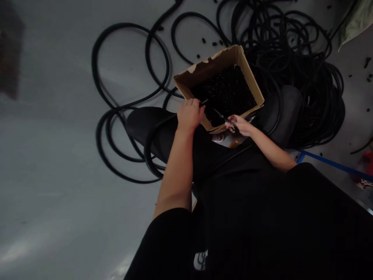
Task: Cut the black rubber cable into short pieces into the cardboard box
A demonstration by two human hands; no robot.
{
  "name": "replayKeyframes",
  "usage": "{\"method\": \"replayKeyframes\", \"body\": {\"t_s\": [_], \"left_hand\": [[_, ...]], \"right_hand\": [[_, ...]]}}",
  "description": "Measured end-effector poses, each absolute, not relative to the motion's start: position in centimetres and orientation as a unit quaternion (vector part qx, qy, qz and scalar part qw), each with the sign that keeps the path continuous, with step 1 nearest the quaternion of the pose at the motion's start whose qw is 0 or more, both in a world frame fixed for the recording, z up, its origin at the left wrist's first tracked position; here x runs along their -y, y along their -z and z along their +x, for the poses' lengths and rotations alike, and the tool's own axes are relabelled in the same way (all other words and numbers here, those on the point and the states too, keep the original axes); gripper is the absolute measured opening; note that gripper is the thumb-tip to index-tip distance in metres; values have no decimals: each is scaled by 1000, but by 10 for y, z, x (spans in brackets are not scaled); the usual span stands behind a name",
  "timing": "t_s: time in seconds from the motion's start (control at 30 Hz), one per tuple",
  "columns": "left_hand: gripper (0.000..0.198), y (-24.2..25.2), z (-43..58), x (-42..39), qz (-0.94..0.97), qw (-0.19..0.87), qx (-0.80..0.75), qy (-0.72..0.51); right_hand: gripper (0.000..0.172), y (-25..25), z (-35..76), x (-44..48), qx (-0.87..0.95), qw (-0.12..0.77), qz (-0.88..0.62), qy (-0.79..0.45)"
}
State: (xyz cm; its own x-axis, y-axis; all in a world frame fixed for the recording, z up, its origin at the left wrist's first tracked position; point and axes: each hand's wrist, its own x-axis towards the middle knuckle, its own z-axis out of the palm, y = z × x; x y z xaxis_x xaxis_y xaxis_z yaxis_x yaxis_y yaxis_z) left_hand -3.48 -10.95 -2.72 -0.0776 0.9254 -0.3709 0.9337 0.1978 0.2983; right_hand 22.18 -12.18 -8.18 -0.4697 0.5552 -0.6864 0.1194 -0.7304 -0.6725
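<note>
My left hand (190,113) is closed round a black hose, whose short end (204,102) sticks out to the right over the near left edge of a cardboard box (255,83). In my right hand (237,125), at the box's near side, are dark scissors (221,116), their blades pointing up and left toward the hose end. A small gap lies between blades and hose. Many short black pieces (230,87) fill the bottom of the box. Whether the blades are parted is too dark to tell.
Large loops of black hose (96,58) lie on the grey floor (52,155) at the left. A tangled hose pile (314,105) is at the right. Small black bits are scattered beyond the box. Blue tape (335,164) runs along the right. My black-clad legs flank the box.
</note>
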Motion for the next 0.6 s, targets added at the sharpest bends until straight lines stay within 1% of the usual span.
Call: {"method": "replayKeyframes", "body": {"t_s": [0.07,0.13,0.27,0.4,0.5,0.6], "left_hand": [[46,30,-33,110,628,247,-738,11],[45,31,-32,110,628,246,-738,10],[41,27,-26,110,624,254,-739,7],[37,20,-13,114,586,266,-765,-8],[40,19,-4,118,558,271,-781,-72],[45,22,-1,120,549,276,-769,-175]], "right_hand": [[47,75,225,116,281,156,-468,-823],[50,67,227,113,243,149,-444,-849],[52,55,228,113,234,122,-395,-880],[50,53,228,117,238,145,-368,-887],[53,52,228,117,237,148,-356,-892],[54,48,229,117,236,157,-359,-889]]}}
